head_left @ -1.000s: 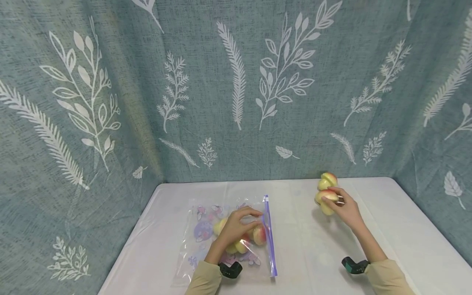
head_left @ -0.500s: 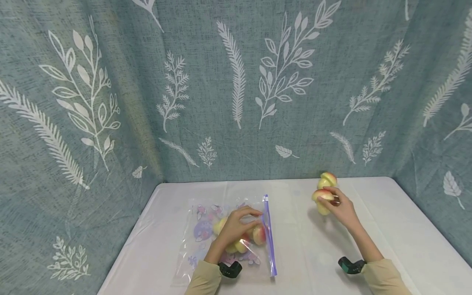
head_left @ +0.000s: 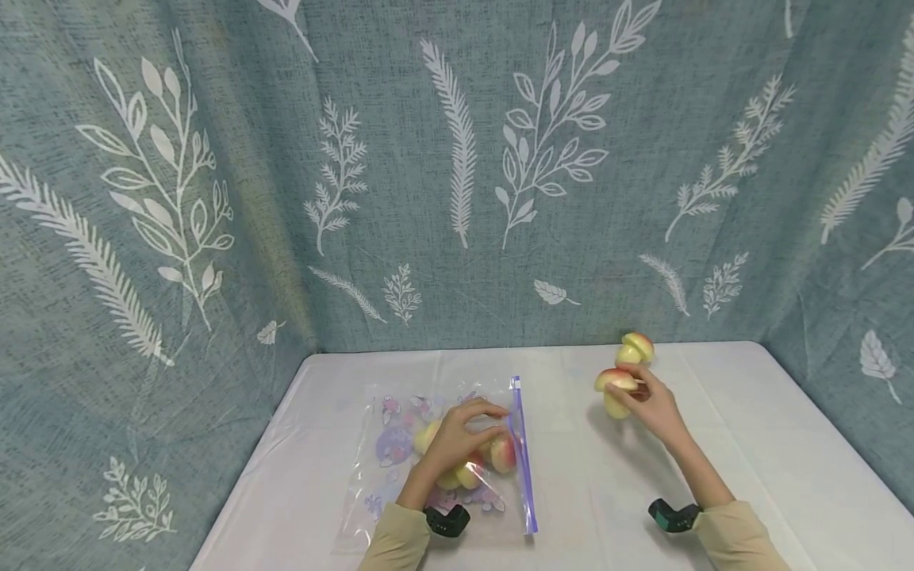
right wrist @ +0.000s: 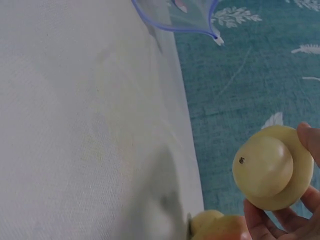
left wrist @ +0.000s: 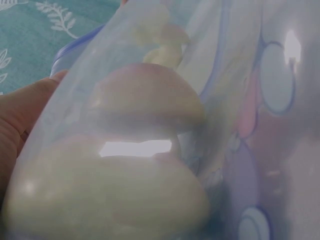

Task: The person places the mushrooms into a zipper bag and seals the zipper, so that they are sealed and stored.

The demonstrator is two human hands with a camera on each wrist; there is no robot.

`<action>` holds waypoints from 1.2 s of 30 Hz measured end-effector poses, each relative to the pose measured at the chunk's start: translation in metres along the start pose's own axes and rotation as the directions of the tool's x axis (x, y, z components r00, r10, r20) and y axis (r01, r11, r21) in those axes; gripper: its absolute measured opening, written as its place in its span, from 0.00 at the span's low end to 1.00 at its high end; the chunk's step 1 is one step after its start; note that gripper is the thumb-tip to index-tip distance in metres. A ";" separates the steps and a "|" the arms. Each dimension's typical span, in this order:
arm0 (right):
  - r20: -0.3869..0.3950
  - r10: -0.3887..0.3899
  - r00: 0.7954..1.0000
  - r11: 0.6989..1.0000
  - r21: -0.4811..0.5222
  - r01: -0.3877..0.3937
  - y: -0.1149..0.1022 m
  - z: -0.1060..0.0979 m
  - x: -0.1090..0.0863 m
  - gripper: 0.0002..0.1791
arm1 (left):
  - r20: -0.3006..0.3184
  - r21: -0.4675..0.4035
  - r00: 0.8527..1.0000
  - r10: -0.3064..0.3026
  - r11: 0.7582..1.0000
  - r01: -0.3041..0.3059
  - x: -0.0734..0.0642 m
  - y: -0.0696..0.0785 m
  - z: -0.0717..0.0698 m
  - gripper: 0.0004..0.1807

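My right hand (head_left: 655,406) grips a toy mushroom (head_left: 616,381) with a red-and-yellow cap, held up over the table right of the bag. The right wrist view shows its pale round stem (right wrist: 265,167) facing the camera, fingers around the cap's edge. My left hand (head_left: 457,442) holds a clear printed zip bag (head_left: 527,492) near its purple zip edge, thumb and fingers at the opening. The bag's mouth (right wrist: 185,25) gapes in the right wrist view. Several toy mushrooms (head_left: 467,474) lie inside the bag, large through the plastic in the left wrist view (left wrist: 145,97).
Another toy mushroom (head_left: 635,349) stands at the table's back right, behind my right hand. A white cloth covers the table (head_left: 585,507), and a patterned green curtain (head_left: 428,301) hangs behind it and at the sides. Each wrist wears a small black camera (head_left: 447,522).
My right hand has moved a little to the left with the mushroom, away from the one at the back. The left hand and the bag have stayed in place.
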State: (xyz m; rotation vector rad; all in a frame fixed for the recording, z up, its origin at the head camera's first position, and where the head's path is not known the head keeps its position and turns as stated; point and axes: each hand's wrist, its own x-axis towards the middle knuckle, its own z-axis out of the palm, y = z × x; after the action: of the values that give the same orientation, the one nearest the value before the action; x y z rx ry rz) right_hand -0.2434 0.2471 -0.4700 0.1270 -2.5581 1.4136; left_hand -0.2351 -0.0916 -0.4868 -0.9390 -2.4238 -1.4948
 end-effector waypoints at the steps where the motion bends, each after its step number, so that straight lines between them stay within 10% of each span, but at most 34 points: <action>1: 0.000 -0.003 1.000 1.000 0.001 0.003 0.000 0.001 0.000 0.28 | -0.001 0.005 1.000 0.004 1.000 -0.004 0.000 0.000 0.000 0.13; 26: 0.048 -0.103 0.994 0.989 0.113 0.097 -0.006 0.022 -0.001 0.25 | -0.009 -0.011 0.999 -0.052 0.999 0.052 0.002 0.000 0.002 0.12; 36: 0.078 -0.093 0.993 0.988 0.131 0.083 -0.009 0.030 -0.002 0.25 | -0.008 -0.001 1.000 -0.030 1.000 0.030 0.001 0.032 -0.006 0.12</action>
State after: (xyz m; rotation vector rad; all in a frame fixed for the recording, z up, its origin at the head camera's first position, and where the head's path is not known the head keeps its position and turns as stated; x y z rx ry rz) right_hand -0.2444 0.2164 -0.4785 0.3228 -2.4928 1.5685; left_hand -0.2188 -0.0863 -0.4587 -0.8991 -2.4418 -1.5072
